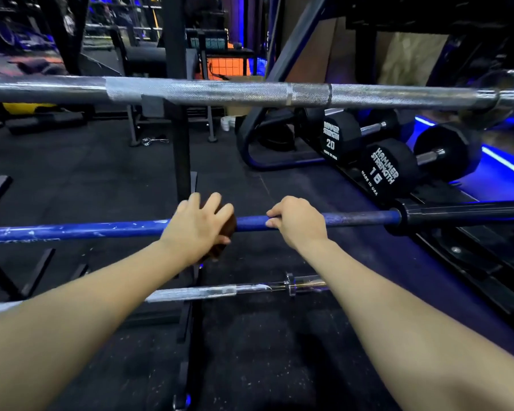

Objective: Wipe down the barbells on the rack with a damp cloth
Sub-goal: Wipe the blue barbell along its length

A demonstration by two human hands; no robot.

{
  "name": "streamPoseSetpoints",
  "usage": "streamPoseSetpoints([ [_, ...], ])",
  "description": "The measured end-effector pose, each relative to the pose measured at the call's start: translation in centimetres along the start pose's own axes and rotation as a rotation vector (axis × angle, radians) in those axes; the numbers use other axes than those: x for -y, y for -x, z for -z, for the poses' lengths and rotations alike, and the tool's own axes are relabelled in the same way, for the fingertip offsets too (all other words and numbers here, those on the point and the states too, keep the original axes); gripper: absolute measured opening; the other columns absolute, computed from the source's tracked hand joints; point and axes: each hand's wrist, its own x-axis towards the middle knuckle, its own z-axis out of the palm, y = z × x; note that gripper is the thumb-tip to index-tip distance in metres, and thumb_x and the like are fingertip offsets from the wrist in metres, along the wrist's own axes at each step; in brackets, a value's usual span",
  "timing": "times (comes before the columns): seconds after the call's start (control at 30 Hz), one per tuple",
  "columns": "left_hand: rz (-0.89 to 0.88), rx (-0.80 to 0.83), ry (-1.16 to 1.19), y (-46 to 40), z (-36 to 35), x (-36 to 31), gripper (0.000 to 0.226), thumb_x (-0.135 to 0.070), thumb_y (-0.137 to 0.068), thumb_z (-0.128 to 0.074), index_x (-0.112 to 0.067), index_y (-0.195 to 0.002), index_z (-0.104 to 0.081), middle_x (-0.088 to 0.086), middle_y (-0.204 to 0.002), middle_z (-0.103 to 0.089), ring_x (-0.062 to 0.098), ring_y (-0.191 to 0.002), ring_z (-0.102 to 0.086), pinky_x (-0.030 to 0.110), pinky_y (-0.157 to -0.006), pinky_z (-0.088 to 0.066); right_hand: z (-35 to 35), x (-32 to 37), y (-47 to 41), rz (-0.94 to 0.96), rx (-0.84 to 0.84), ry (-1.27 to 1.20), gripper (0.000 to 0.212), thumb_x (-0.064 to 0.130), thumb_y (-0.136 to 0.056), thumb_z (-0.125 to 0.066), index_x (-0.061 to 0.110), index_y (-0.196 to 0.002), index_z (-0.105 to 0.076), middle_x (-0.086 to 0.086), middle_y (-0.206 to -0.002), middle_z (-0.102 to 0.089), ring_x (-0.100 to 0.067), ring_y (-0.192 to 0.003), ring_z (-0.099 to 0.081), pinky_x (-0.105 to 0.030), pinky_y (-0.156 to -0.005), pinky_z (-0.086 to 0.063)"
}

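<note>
Head view, starting nearest us at the bottom of the frame: a thin chrome bar (208,292) lies low on the rack, partly hidden by our forearms. Above it, at mid-frame, our left hand (198,229) wraps a dark brown cloth (224,235) around the blue barbell (353,218), fingers spread over the top and thumb under, while our right hand (297,222) curls around the same bar just beside it. We judge the main risk is the bar rolling or sliding in its cradle if the right hand slackens as the cloth drags. A damp cloth may also slip on the smooth paint. Towards the right, the black sleeve (463,213) could pinch knuckles if we wipe too far. Further up, the knurled silver barbell (220,91) crosses the frame, unwiped as far as we can tell, and could snag the cloth.
</note>
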Motion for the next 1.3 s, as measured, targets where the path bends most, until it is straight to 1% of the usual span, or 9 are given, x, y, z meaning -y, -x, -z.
streamPoseSetpoints([
  [0.1, -0.010, -0.008, -0.023, 0.6, 0.4, 1.0, 0.061, -0.052, -0.051, -0.085, -0.011, -0.088, -0.059, 0.009, -0.083, -0.054, 0.026, -0.058, -0.045, 0.029, -0.050, -0.022, 0.0, 0.4, -0.1, -0.007, -0.007, -0.010, 0.022, 0.027, -0.091, -0.062, 0.023, -0.111, -0.069, -0.003, -0.111, -0.065, -0.023, -0.109, -0.054, -0.034, -0.082, -0.046],
  [0.23, 0.051, 0.036, -0.048, -0.9, 1.4, -1.2, 0.058, -0.059, -0.081, -0.057, -0.019, -0.120, -0.041, 0.005, -0.120, -0.045, 0.029, -0.099, -0.049, 0.033, -0.068, -0.032, 0.4, 0.9, -0.5, -0.036, 0.023, 0.027, 0.022, 0.029, -0.090, -0.063, 0.026, -0.111, -0.068, -0.003, -0.109, -0.065, -0.024, -0.100, -0.059, -0.030, -0.076, -0.042],
  [0.3, 0.031, 0.045, 0.012, -1.7, 1.5, -2.6, 0.057, -0.057, -0.086, -0.051, -0.018, -0.125, -0.036, 0.007, -0.129, -0.039, 0.030, -0.105, -0.045, 0.034, -0.074, -0.033, 0.6, 1.0, -0.4, -0.047, 0.028, 0.037, 0.022, 0.029, -0.090, -0.063, 0.026, -0.111, -0.068, -0.003, -0.108, -0.066, -0.024, -0.098, -0.060, -0.029, -0.076, -0.042],
  [0.63, -0.065, 0.120, -0.075, 0.7, 1.9, 1.4, 0.054, -0.057, -0.090, -0.044, -0.019, -0.126, -0.032, 0.004, -0.126, -0.036, 0.027, -0.099, -0.046, 0.032, -0.068, -0.027, 0.8, 0.7, -0.2, -0.072, 0.055, -0.017, 0.023, 0.029, -0.089, -0.066, 0.026, -0.111, -0.068, -0.002, -0.110, -0.067, -0.024, -0.101, -0.060, -0.029, -0.079, -0.043],
  [0.8, 0.026, 0.128, -0.068, -0.2, 2.4, 0.1, 0.062, -0.064, -0.087, -0.042, -0.019, -0.129, -0.032, 0.005, -0.131, -0.036, 0.027, -0.110, -0.045, 0.031, -0.073, -0.032, 0.8, 0.9, -0.5, -0.093, 0.054, -0.052, 0.019, 0.027, -0.087, -0.067, 0.026, -0.106, -0.069, -0.002, -0.105, -0.067, -0.021, -0.089, -0.059, -0.028, -0.075, -0.043],
  [0.9, 0.064, 0.168, -0.028, -0.4, 1.8, -1.4, 0.065, -0.063, -0.086, -0.046, -0.018, -0.131, -0.034, 0.007, -0.132, -0.035, 0.029, -0.114, -0.042, 0.034, -0.077, -0.036, 0.7, 0.9, -0.6, -0.094, 0.061, -0.043, 0.019, 0.028, -0.088, -0.066, 0.026, -0.107, -0.069, -0.003, -0.105, -0.067, -0.023, -0.093, -0.060, -0.029, -0.076, -0.044],
  [1.03, -0.018, 0.080, -0.027, 1.0, 1.9, 0.6, 0.056, -0.051, -0.066, -0.076, -0.015, -0.103, -0.057, 0.006, -0.103, -0.055, 0.027, -0.080, -0.053, 0.030, -0.053, -0.035, 0.8, 0.9, -0.5, -0.104, 0.074, -0.046, 0.020, 0.028, -0.088, -0.066, 0.026, -0.107, -0.069, -0.002, -0.107, -0.067, -0.023, -0.098, -0.061, -0.029, -0.078, -0.045],
  [1.17, -0.001, 0.143, 0.128, 2.0, 1.6, 2.5, 0.048, -0.044, -0.092, -0.050, -0.016, -0.129, -0.036, 0.006, -0.127, -0.035, 0.027, -0.096, -0.042, 0.036, -0.068, -0.042, 0.8, 0.6, -0.4, -0.110, 0.054, -0.066, 0.019, 0.026, -0.087, -0.067, 0.025, -0.106, -0.070, -0.003, -0.106, -0.067, -0.024, -0.097, -0.061, -0.028, -0.077, -0.044],
  [1.3, 0.200, 0.132, 0.417, 4.1, 2.0, 5.0, 0.050, -0.040, -0.089, -0.057, -0.019, -0.132, -0.042, 0.006, -0.114, -0.041, 0.030, -0.095, -0.050, 0.044, -0.082, -0.046, 0.8, 1.1, -0.3, -0.110, 0.042, -0.077, 0.019, 0.026, -0.087, -0.068, 0.024, -0.106, -0.070, -0.003, -0.105, -0.067, -0.024, -0.096, -0.061, -0.027, -0.074, -0.043],
])
